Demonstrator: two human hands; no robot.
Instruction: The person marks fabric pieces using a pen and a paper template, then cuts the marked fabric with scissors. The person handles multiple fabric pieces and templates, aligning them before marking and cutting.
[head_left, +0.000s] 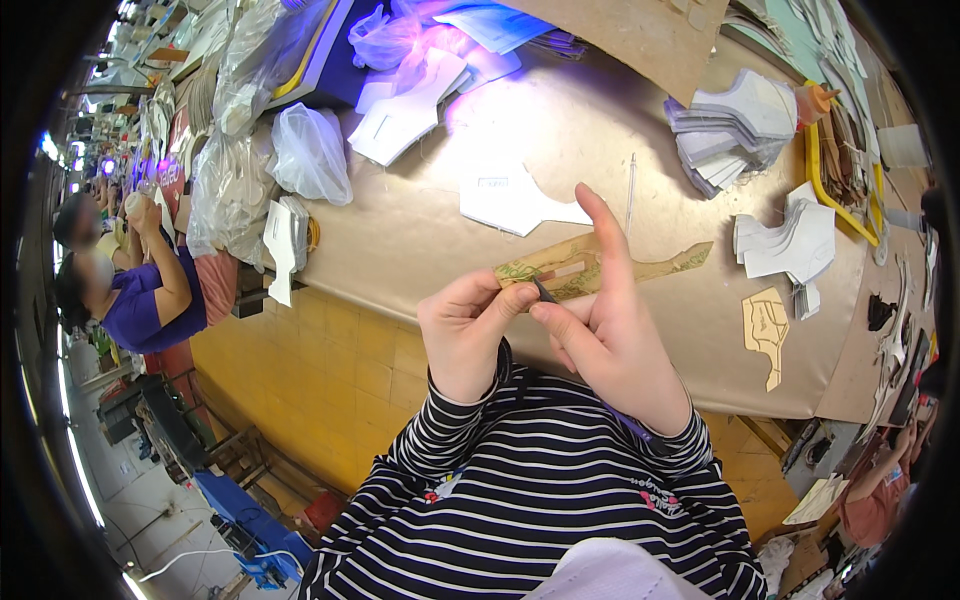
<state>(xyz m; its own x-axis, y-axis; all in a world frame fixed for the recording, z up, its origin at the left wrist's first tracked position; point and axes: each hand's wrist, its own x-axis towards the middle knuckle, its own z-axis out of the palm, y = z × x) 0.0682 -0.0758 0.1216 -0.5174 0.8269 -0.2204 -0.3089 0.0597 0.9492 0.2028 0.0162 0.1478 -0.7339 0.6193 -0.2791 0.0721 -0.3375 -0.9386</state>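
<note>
My left hand (pixel 462 318) is closed, its thumb and fingers pinched at the left end of a tan template (pixel 688 259) with green markings. The template is long and narrow, has cut-outs, and stretches to the right behind my right hand (pixel 628 335). That hand has its index finger raised, while its thumb and other fingers are bent toward my left fingertips. A small dark pointed thing (pixel 543 291) shows between the two thumbs; most of it is hidden, so its kind cannot be made out. Just beyond my hands a white cut piece (pixel 505 200) lies flat on the table.
The tan-covered table (pixel 390 250) carries stacked grey-white pieces (pixel 735 125), more white pieces (pixel 790 240), a yellow template (pixel 766 328) and a clear thin stick (pixel 631 190). Plastic bags (pixel 308 155) sit at the left. A co-worker in purple (pixel 155 305) is further left.
</note>
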